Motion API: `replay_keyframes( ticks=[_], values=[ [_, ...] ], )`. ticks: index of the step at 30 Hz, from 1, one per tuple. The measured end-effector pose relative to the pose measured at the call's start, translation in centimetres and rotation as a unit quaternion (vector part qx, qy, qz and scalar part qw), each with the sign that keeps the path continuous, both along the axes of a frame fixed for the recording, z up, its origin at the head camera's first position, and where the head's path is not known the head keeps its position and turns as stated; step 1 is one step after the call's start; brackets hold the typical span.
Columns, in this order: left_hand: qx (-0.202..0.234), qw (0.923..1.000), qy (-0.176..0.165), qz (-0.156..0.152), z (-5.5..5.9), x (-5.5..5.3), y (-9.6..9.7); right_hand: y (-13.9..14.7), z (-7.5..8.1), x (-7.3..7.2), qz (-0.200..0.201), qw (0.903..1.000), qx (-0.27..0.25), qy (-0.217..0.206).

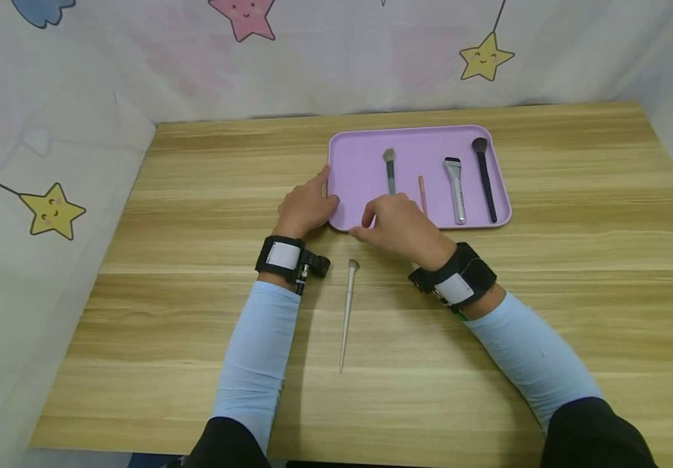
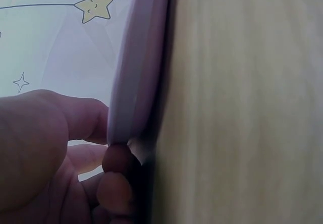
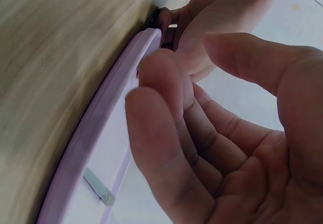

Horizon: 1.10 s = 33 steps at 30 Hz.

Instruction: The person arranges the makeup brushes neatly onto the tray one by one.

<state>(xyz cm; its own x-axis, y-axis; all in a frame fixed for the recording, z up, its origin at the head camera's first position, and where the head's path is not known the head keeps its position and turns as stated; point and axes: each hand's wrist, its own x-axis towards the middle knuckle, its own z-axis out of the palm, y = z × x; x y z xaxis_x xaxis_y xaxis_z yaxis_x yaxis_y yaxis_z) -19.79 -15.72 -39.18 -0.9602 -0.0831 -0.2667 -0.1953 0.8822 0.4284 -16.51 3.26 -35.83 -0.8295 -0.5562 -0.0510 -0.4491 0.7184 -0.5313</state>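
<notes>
My left hand (image 1: pixel 307 205) holds the left rim of a lilac tray (image 1: pixel 356 175) near its front corner. In the left wrist view the thumb touches the tray's edge (image 2: pixel 133 77) and the fingertips lie beneath it. Over the tray's front edge hovers my right hand (image 1: pixel 403 224), thumb and fingers loosely bent with a gap between them and nothing held. On the tray lie a grey-green makeup brush (image 1: pixel 391 170), a thin pinkish stick (image 1: pixel 422 194), a silver flat-headed brush (image 1: pixel 456 192) and a black brush (image 1: pixel 484 175). My right hand partly hides the first two.
A pale, slim makeup brush (image 1: pixel 348 312) lies on the wooden table (image 1: pixel 196 325) between my forearms, its head toward the tray. Behind the table hangs a white curtain (image 1: pixel 336 71) with cartoon stars. Wrist straps with cameras sit on both wrists.
</notes>
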Motion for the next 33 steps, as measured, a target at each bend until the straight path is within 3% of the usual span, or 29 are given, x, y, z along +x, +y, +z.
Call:
replay_keyframes(
  ticks=[33],
  values=[
    [0.005, 1.0000, -0.005, 0.004, 0.1, 0.0, -0.1, -0.3, 0.0, 1.3, 0.048, 0.9976, 0.042, -0.026]
  ],
)
